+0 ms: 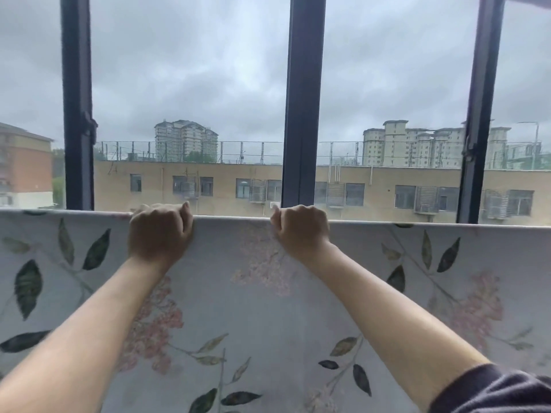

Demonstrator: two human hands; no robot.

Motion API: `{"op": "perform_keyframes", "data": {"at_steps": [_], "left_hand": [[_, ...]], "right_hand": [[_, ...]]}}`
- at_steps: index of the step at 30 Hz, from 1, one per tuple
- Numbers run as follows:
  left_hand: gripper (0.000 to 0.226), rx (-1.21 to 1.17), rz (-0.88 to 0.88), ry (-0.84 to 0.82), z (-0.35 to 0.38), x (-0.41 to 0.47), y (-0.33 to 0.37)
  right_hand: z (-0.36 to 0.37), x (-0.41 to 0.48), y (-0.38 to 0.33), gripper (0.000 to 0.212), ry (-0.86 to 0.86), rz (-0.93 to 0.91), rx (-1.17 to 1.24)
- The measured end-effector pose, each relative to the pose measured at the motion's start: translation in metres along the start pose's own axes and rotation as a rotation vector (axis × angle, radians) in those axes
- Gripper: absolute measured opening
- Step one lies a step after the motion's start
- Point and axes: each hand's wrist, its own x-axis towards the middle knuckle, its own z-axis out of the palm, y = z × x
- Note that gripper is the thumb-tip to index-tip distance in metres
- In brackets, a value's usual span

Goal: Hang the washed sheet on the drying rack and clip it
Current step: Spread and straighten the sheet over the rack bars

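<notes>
The sheet (253, 308) is pale grey with pink flowers and dark green leaves. It hangs flat in front of the window (301, 99), its top edge straight across. The left grip (161, 231) and the right grip (301, 229) each curl tight over that top edge, holding the sheet.

Draped flat over a level rail, hidden under the fold: leaf-and-blossom sheet (268, 308). Hanging smooth on the near side, top edge straight across the view.
</notes>
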Motion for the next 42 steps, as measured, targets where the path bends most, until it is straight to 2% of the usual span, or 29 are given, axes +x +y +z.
{"op": "perform_keyframes", "data": {"at_steps": [4, 10, 14, 18, 23, 29, 36, 42], "left_hand": [[0.057, 0.010, 0.001, -0.011, 0.003, 0.001, 0.001], [0.051, -0.037, 0.090, 0.001, -0.003, 0.001, -0.018], [0.051, -0.053, 0.119, -0.023, -0.005, 0.002, -0.052], [0.050, -0.032, 0.105, -0.043, -0.015, 0.002, -0.110], [0.056, -0.035, 0.015, -0.020, -0.026, -0.002, -0.179], [0.052, -0.029, 0.021, -0.023, -0.021, 0.000, -0.188], [0.057, -0.037, 0.014, -0.066, -0.019, 0.001, -0.185], [0.055, -0.047, 0.094, -0.081, -0.022, 0.001, -0.198]], "right_hand": [[0.005, 0.019, -0.066, 0.059, 0.009, -0.039, 0.034], [0.016, 0.016, -0.070, 0.062, 0.223, 0.082, -0.021], [0.021, 0.017, -0.067, 0.057, 0.296, 0.096, -0.056], [0.027, 0.018, -0.071, 0.061, 0.248, 0.088, -0.028], [0.026, 0.022, -0.081, 0.056, 0.304, 0.097, -0.053], [0.024, 0.031, -0.115, 0.057, 0.343, 0.086, -0.071], [0.037, 0.069, -0.243, 0.053, 0.325, 0.035, -0.031], [0.031, 0.065, -0.240, 0.056, 0.334, 0.059, 0.022]]}}
